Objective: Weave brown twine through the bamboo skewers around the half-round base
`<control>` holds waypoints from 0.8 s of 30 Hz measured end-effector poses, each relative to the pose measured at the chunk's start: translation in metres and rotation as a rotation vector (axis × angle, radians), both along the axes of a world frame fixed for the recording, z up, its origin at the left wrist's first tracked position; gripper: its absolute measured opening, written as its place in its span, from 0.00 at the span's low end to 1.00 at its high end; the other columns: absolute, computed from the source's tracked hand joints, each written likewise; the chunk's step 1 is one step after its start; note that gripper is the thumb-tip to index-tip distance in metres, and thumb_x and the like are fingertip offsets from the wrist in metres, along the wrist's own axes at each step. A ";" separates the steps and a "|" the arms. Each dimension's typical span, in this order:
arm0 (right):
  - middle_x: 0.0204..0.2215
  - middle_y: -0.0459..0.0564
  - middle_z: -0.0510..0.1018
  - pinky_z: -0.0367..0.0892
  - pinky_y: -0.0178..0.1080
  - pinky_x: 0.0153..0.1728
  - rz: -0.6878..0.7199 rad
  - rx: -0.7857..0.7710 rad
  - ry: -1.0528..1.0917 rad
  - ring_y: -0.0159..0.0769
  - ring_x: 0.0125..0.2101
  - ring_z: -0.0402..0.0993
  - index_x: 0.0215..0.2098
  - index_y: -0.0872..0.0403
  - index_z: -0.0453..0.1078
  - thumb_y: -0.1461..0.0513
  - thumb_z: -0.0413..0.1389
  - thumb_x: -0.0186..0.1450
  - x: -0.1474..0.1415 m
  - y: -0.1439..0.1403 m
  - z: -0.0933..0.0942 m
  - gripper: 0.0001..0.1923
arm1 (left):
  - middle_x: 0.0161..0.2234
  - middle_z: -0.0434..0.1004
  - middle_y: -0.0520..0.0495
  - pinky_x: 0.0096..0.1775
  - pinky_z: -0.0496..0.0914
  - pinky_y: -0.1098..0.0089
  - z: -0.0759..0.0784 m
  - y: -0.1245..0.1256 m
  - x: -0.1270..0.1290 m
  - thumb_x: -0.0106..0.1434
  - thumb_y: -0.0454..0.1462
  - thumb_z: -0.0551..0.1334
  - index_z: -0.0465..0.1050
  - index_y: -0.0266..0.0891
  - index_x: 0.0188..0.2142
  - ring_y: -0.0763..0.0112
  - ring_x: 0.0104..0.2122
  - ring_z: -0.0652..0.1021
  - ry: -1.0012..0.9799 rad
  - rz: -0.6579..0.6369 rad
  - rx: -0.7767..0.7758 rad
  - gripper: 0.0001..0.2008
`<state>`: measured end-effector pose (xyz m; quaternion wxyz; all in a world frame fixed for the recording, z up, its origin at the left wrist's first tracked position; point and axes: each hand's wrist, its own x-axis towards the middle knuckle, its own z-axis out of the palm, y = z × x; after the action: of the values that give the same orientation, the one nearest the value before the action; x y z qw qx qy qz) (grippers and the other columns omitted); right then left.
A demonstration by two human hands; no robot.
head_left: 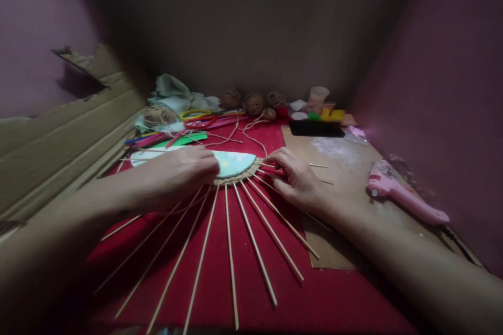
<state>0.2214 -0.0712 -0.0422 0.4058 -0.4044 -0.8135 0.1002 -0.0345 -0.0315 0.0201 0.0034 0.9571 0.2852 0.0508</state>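
Left hand [178, 172] presses flat on pale disc [231, 163], frame centre. Right hand [296, 180] pinches twine [271, 169] at disc rim among radiating sticks [230, 251]. Pink glue gun [401, 194] at right.

My left hand [178, 172] lies palm down, fingers curled and pointing right, its forearm running in from the lower left. My right hand [299, 180] lies palm down, fingers [277, 159] pinched together and pointing left, its forearm running in from the lower right. The two hands are near but apart.
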 end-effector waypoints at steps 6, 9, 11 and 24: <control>0.40 0.58 0.71 0.65 0.47 0.44 -0.055 0.035 -0.095 0.43 0.42 0.66 0.42 0.59 0.67 0.73 0.52 0.55 -0.001 0.004 -0.004 0.16 | 0.31 0.69 0.45 0.33 0.60 0.67 -0.024 -0.008 0.029 0.67 0.38 0.50 0.66 0.36 0.32 0.66 0.31 0.68 0.073 0.085 0.072 0.11; 0.43 0.60 0.71 0.65 0.48 0.47 -0.045 0.016 -0.114 0.44 0.44 0.66 0.46 0.61 0.66 0.74 0.51 0.54 -0.001 0.006 -0.008 0.21 | 0.31 0.69 0.46 0.34 0.60 0.66 -0.031 -0.009 0.029 0.68 0.36 0.49 0.65 0.36 0.32 0.66 0.31 0.68 0.091 0.100 0.070 0.11; 0.44 0.60 0.71 0.66 0.47 0.47 -0.024 -0.004 -0.118 0.43 0.44 0.67 0.48 0.61 0.66 0.74 0.51 0.54 -0.002 0.007 -0.009 0.22 | 0.31 0.69 0.45 0.33 0.60 0.66 -0.033 -0.011 0.029 0.67 0.34 0.49 0.65 0.36 0.32 0.65 0.31 0.68 0.126 0.115 0.088 0.10; 0.44 0.58 0.74 0.69 0.45 0.45 -0.023 0.016 -0.184 0.40 0.43 0.69 0.46 0.59 0.71 0.70 0.49 0.63 -0.003 0.011 -0.013 0.15 | 0.31 0.68 0.43 0.34 0.62 0.64 -0.035 -0.019 0.032 0.64 0.29 0.49 0.65 0.35 0.32 0.62 0.32 0.68 0.201 0.122 0.141 0.09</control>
<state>0.2183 -0.0606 -0.0550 0.3336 -0.4179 -0.8435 0.0517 -0.0029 -0.0510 -0.0153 -0.0956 0.9362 0.3374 -0.0255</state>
